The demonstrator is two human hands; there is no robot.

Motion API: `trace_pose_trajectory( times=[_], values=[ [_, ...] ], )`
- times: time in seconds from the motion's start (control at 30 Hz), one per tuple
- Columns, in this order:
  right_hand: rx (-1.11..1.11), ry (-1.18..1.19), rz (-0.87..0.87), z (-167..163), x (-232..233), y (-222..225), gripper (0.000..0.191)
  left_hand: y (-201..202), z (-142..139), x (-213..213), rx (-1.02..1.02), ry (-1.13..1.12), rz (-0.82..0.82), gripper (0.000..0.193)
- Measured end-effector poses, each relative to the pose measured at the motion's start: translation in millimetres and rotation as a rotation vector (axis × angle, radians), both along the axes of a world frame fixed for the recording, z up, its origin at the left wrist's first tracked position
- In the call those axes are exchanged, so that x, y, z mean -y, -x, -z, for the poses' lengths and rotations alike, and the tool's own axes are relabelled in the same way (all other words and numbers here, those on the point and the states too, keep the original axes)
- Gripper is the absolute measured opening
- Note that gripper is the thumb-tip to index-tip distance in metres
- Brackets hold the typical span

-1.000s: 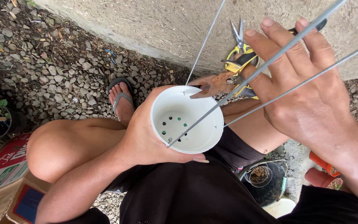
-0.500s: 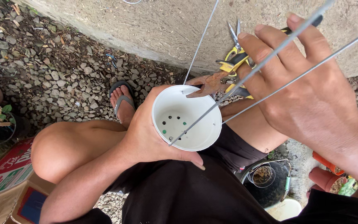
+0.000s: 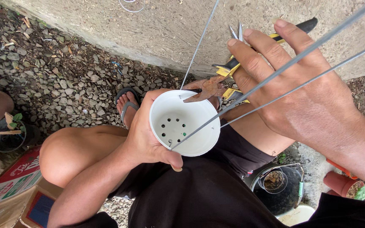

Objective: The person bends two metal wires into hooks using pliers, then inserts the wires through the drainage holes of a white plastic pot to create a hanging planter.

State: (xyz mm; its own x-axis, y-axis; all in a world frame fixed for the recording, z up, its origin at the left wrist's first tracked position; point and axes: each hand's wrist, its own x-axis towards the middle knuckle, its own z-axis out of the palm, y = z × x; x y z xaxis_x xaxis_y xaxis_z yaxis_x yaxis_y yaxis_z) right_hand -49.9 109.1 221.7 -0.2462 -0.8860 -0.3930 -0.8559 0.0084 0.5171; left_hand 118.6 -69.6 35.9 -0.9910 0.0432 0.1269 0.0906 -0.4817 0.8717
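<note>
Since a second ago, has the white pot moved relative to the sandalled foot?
No. The white pot stays just right of the sandalled foot, gripped by the left hand; only the view shifted slightly.

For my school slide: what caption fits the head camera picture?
Left hand holds a white plastic pot with drainage holes; right hand grips rusty pliers and wires.

White pot, yellow-and-black pliers, grey wires, black shorts.

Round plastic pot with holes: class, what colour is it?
The pot is white, in the head view.
</note>
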Motion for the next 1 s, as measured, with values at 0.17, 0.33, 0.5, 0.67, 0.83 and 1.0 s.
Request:
trace_pose_trajectory(
  times=[0.17,0.33,0.5,0.67,0.83,1.0],
  values=[
    [-0.071,-0.062,-0.075,1.1,-3.8,-6.3,0.04,-4.7,10.1,-1.8,-0.012,0.172,-0.073,0.116],
    [-0.048,-0.008,-0.087,3.9,-5.3,-13.1,0.049,-5.5,10.4,-1.1,-0.001,0.271,-0.098,0.117],
    [-0.027,-0.005,-0.067,2.3,-3.5,-11.8,0.044,4.5,-2.7,-1.6,0.086,0.015,-0.023,0.11],
    [0.055,-0.014,-0.014,2.9,0.7,-2.5,0.043,4.6,-5.7,0.5,0.037,0.031,0.007,0.111],
    [-0.059,0.08,-0.084,5.0,0.6,-13.0,0.056,-1.5,6.8,0.9,-0.028,0.227,-0.091,0.108],
    [-0.005,0.004,-0.055,11.3,-4.2,-10.8,0.054,-8.7,10.5,1.7,-0.028,0.319,-0.075,0.108]
  ],
)
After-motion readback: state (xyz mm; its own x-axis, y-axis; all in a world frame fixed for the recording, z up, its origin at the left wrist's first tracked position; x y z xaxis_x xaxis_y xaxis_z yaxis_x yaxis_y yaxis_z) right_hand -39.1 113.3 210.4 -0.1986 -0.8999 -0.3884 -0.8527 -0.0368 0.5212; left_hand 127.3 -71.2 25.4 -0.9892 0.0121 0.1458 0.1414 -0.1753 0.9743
